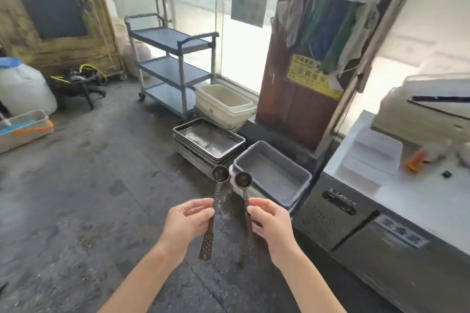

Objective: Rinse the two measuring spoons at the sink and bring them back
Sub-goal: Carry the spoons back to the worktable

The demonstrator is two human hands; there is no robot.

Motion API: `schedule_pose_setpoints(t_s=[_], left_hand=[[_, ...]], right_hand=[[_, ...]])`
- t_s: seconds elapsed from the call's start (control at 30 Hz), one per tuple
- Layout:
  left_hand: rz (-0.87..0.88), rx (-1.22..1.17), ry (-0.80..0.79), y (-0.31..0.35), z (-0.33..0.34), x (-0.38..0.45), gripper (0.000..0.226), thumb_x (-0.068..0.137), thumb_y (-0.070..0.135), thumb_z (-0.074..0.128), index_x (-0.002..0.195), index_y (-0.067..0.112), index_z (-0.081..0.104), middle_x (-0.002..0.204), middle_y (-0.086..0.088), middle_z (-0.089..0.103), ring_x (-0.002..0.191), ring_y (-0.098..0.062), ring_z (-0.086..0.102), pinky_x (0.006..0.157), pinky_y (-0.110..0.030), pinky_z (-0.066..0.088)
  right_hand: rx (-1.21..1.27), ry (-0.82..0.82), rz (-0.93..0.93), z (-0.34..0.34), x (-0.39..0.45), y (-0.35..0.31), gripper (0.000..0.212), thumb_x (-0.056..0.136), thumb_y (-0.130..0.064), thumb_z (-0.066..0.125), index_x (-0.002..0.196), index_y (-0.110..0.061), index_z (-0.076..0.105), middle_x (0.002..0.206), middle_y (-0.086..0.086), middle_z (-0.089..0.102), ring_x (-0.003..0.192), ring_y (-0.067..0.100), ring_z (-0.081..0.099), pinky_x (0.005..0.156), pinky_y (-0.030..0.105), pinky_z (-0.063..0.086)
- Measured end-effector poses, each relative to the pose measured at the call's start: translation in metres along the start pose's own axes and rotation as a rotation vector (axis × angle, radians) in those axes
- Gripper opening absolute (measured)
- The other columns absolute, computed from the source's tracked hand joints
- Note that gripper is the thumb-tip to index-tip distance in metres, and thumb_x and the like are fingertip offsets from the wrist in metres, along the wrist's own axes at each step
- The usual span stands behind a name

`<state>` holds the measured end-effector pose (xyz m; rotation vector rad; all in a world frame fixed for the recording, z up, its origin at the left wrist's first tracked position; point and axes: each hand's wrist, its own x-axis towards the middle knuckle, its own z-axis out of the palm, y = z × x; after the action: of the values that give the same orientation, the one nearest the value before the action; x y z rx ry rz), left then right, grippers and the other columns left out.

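Note:
I hold two dark metal measuring spoons upright in front of me, bowls up and facing me. My left hand (189,220) pinches the ribbed handle of the left measuring spoon (220,173), whose flat perforated end hangs below my fingers. My right hand (270,222) pinches the handle of the right measuring spoon (243,179); its lower end is partly hidden behind my palm. The two spoon bowls are side by side, a small gap apart. No sink is in view.
On the concrete floor ahead lie a stack of metal trays (208,141), grey tubs (272,175) and cream tubs (223,105). A three-shelf trolley (173,66) stands behind. A steel counter fridge (381,236) with a white top runs along the right.

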<state>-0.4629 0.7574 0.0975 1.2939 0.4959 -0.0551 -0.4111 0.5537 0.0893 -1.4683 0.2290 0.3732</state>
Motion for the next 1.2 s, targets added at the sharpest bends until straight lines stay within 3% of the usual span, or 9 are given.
schedule_pose_setpoints(t_s=[0.17, 0.37, 0.5, 0.63, 0.73, 0.83, 0.9, 1.07, 1.2], left_hand=[[-0.051, 0.09, -0.172, -0.004, 0.082, 0.051, 0.018, 0.085, 0.0, 0.074, 0.095, 0.014, 0.081, 0.084, -0.001, 0.08, 0.071, -0.005, 0.073, 0.061, -0.017, 0.058], [-0.112, 0.15, -0.346, -0.01, 0.179, 0.13, 0.019, 0.084, 0.002, 0.076, 0.096, 0.015, 0.08, 0.09, -0.004, 0.081, 0.079, -0.009, 0.073, 0.069, -0.023, 0.058], [-0.136, 0.186, -0.416, -0.008, 0.247, 0.182, 0.019, 0.084, 0.003, 0.076, 0.097, 0.016, 0.08, 0.093, -0.007, 0.081, 0.079, -0.008, 0.077, 0.063, -0.018, 0.058], [-0.149, 0.238, -0.506, 0.001, 0.311, 0.224, 0.017, 0.084, 0.007, 0.077, 0.098, 0.017, 0.08, 0.096, -0.009, 0.081, 0.081, -0.022, 0.075, 0.078, -0.033, 0.056], [-0.171, 0.283, -0.53, 0.007, 0.361, 0.253, 0.018, 0.086, 0.006, 0.076, 0.101, 0.017, 0.078, 0.098, -0.005, 0.081, 0.091, -0.021, 0.076, 0.09, -0.035, 0.055], [-0.143, 0.298, -0.567, 0.012, 0.413, 0.275, 0.018, 0.087, 0.005, 0.074, 0.099, 0.019, 0.077, 0.091, 0.005, 0.082, 0.086, -0.008, 0.077, 0.076, -0.02, 0.061], [-0.135, 0.313, -0.576, 0.011, 0.445, 0.289, 0.017, 0.088, 0.008, 0.074, 0.099, 0.021, 0.078, 0.092, 0.006, 0.082, 0.089, -0.011, 0.077, 0.076, -0.019, 0.06], [-0.122, 0.344, -0.598, -0.001, 0.524, 0.339, 0.017, 0.089, 0.008, 0.074, 0.103, 0.018, 0.078, 0.097, 0.0, 0.081, 0.092, -0.015, 0.077, 0.083, -0.026, 0.059], [-0.137, 0.357, -0.545, -0.024, 0.595, 0.389, 0.017, 0.09, 0.004, 0.071, 0.103, 0.013, 0.077, 0.095, -0.004, 0.081, 0.089, -0.019, 0.078, 0.084, -0.032, 0.061]], right_hand=[[0.065, 0.214, -0.002, -0.074, 0.024, -0.007, 0.016, 0.091, -0.013, 0.074, 0.089, -0.026, 0.081, 0.083, -0.012, 0.08, 0.079, 0.0, 0.075, 0.053, 0.01, 0.054], [0.13, 0.404, 0.005, -0.156, 0.072, -0.023, 0.014, 0.091, -0.011, 0.073, 0.096, -0.022, 0.08, 0.094, 0.0, 0.082, 0.092, 0.014, 0.078, 0.078, 0.028, 0.062], [0.188, 0.519, 0.004, -0.206, 0.11, -0.046, 0.014, 0.091, -0.006, 0.073, 0.1, -0.016, 0.079, 0.094, 0.002, 0.082, 0.088, 0.014, 0.078, 0.067, 0.02, 0.06], [0.224, 0.624, -0.01, -0.25, 0.144, -0.073, 0.014, 0.091, -0.006, 0.074, 0.1, -0.014, 0.079, 0.094, 0.001, 0.082, 0.086, 0.012, 0.078, 0.063, 0.016, 0.059], [0.252, 0.701, -0.014, -0.282, 0.167, -0.091, 0.012, 0.092, -0.01, 0.075, 0.098, -0.019, 0.079, 0.093, -0.003, 0.082, 0.087, 0.01, 0.078, 0.067, 0.017, 0.058], [0.292, 0.745, -0.028, -0.318, 0.192, -0.104, 0.01, 0.091, -0.012, 0.076, 0.099, -0.018, 0.078, 0.097, 0.001, 0.081, 0.093, 0.016, 0.077, 0.08, 0.027, 0.061], [0.295, 0.778, -0.031, -0.343, 0.21, -0.11, 0.01, 0.091, -0.011, 0.077, 0.099, -0.017, 0.078, 0.098, 0.003, 0.081, 0.094, 0.02, 0.078, 0.086, 0.033, 0.062], [0.285, 0.783, -0.051, -0.409, 0.27, -0.123, 0.012, 0.09, -0.007, 0.076, 0.097, -0.016, 0.078, 0.091, 0.001, 0.082, 0.087, 0.016, 0.079, 0.07, 0.022, 0.062], [0.259, 0.799, -0.014, -0.469, 0.336, -0.129, 0.014, 0.091, -0.005, 0.074, 0.096, -0.018, 0.077, 0.089, 0.0, 0.081, 0.085, 0.012, 0.079, 0.072, 0.022, 0.062]])
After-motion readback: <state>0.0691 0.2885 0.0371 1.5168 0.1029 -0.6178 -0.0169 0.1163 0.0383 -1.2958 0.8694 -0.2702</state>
